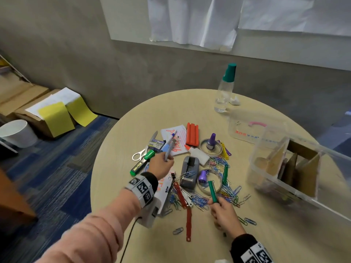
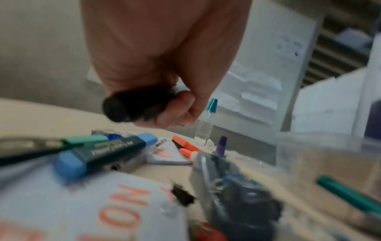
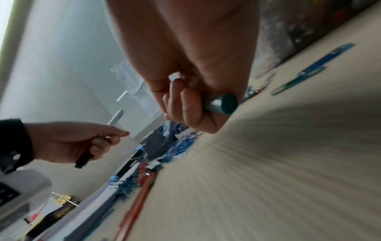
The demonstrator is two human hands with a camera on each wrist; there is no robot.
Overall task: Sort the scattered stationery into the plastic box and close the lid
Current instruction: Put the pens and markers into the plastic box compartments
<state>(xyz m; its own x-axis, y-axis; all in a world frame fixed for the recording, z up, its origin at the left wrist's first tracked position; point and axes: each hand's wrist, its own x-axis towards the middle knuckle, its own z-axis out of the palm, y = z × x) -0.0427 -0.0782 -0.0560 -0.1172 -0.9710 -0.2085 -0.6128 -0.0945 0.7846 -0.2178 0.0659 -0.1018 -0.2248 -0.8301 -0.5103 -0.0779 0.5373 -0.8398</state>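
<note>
My left hand (image 1: 161, 165) grips a grey-blue pen (image 1: 169, 148) above the left side of the stationery pile; the left wrist view shows its dark end (image 2: 132, 107) poking out of my curled fingers (image 2: 175, 112). Near the table's front, my right hand (image 1: 225, 209) holds a green marker (image 1: 213, 191) upright over the paper clips (image 1: 201, 201); its round end (image 3: 227, 104) shows in the right wrist view. The clear plastic box (image 1: 266, 164) stands open at the right with cardboard dividers inside. Its lid (image 1: 245, 130) with a pink handle lies flat behind it.
On the round table (image 1: 133, 130) lie scissors (image 1: 144, 150), another green marker (image 1: 141, 164), a notepad (image 1: 176, 141), an orange eraser (image 1: 192, 134), a glue bottle (image 1: 196, 154), a grey tape dispenser (image 1: 189, 171), tape rolls, purple stamps and red strips. A clear bottle (image 1: 225, 90) stands at the back.
</note>
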